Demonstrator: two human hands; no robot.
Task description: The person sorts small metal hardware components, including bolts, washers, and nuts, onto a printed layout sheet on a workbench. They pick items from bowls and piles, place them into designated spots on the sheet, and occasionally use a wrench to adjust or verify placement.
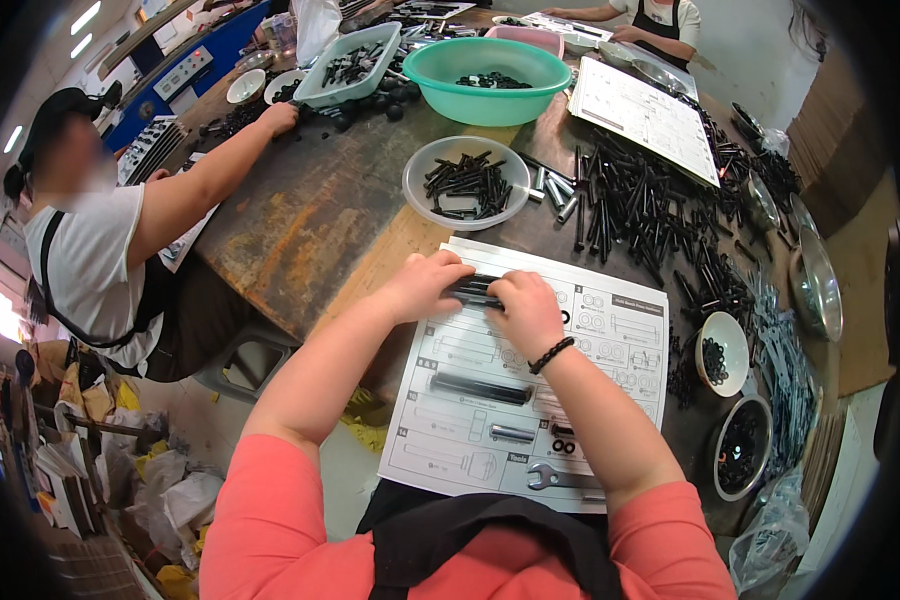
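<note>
A stack of printed hardware cards [450, 352] with line drawings and sections lies at the table edge before me. Over its upper part, my left hand [429, 289] and my right hand [526, 309] grip opposite ends of black bolts [474, 287]; my fingers hide their ends. Lower on the top card are a thick black rod [480, 388], a silver cylindrical sleeve [511, 433], two black rings [563, 447] and an open-end wrench [566, 478]. My right forearm covers part of the wrench and card.
Beyond the cards stand a clear bowl of black bolts [466, 214] and a green basin [487, 101]. Loose black bolts [630, 202] pile at right, beside a white bowl of washers [722, 330] and metal bowls [742, 491]. A co-worker [94, 255] sits at left, another person [656, 30] opposite.
</note>
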